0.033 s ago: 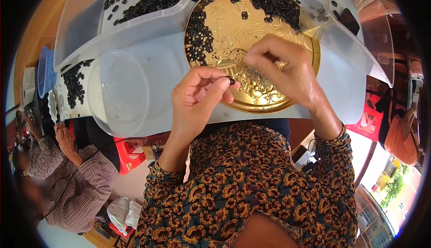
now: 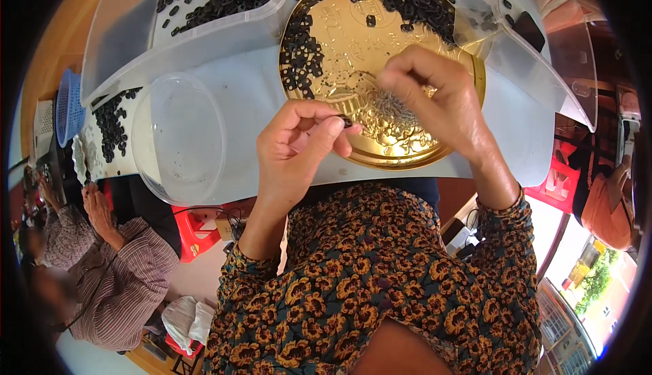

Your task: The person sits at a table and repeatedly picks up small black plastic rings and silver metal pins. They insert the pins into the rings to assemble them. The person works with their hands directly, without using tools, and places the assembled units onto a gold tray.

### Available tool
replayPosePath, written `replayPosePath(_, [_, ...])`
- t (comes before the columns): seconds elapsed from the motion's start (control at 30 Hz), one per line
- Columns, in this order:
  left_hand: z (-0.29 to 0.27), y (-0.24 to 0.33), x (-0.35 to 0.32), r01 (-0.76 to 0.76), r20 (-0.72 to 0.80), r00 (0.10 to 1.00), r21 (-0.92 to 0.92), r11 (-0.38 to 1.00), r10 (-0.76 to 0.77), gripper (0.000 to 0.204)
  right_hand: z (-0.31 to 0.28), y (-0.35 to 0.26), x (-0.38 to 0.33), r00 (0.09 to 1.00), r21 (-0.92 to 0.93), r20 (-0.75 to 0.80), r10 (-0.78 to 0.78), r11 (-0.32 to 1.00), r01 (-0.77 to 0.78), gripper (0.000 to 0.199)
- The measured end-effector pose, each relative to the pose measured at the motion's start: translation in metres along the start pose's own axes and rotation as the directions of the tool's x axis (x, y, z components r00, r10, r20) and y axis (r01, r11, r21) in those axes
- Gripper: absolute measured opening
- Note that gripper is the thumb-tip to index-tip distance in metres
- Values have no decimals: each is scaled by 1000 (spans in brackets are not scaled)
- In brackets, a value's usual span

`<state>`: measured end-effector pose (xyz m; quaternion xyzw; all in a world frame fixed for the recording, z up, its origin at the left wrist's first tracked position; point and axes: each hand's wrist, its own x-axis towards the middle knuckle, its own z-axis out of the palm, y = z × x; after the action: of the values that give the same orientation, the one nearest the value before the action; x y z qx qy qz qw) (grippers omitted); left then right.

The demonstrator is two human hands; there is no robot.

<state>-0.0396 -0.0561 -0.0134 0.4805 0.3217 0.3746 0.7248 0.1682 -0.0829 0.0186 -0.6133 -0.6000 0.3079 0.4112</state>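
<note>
Our left hand (image 2: 292,140) pinches a black piece (image 2: 348,122) at its fingertips; we do well to grip it steadily. Our right hand (image 2: 438,96) curls, blurred, beside small metal bits (image 2: 396,111); we cannot tell whether it holds any.

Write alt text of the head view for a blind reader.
The left hand pinches a black part at a gold tray; the blurred right hand is by a pile of silvery bits. More black parts lie along the tray's far and left edges.
</note>
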Motion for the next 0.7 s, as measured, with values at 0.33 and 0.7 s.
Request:
replayPosePath(0.33, [-31, -11, -15, 13, -8, 1000, -143, 990, -15, 10, -18, 29, 2, 998, -119, -51, 32, 992, -38, 26])
replayPosePath(0.7, [-36, -15, -16, -48, 65, 996, -85, 995, 54, 13, -10, 34, 4, 996, -224, -79, -51, 974, 32, 26])
